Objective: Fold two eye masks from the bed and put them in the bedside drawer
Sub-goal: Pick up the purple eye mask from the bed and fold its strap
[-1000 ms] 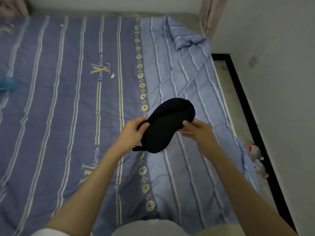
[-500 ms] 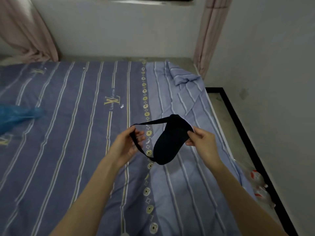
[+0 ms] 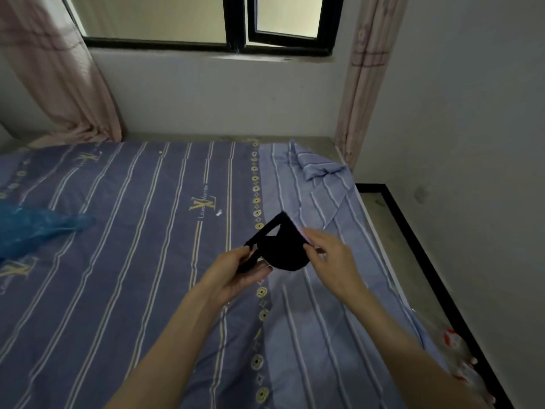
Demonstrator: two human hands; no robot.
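A black eye mask (image 3: 283, 252) hangs in the air above the bed (image 3: 147, 261), held between both hands over the seam where the darker striped cover meets the lighter striped part, nearer the bed's right edge than its left. The mask's body is bunched into a rounded dark shape, and its elastic strap (image 3: 265, 228) stands up from it in a taut loop toward the far edge of the bed.

The left hand (image 3: 236, 276) has its fingers (image 3: 240, 255) clamped on the strap's lower end, thumb on top, palm turned partly upward under it. The right hand (image 3: 330, 258) pinches the mask's right edge, fingers closed on the fabric with the thumb pressed against it. Both bare forearms reach in from the near edge of the bed.

A crumpled blue plastic bag (image 3: 32, 228) lies on the cover at the left edge, well apart from the hands. At the far right corner the lighter sheet is rumpled into a fold (image 3: 318, 169). Beyond the far edge stands a wall with a black-framed window (image 3: 236, 25), flanked by pink curtains (image 3: 59, 72). A strip of floor (image 3: 413, 246) runs along the bed's right side.
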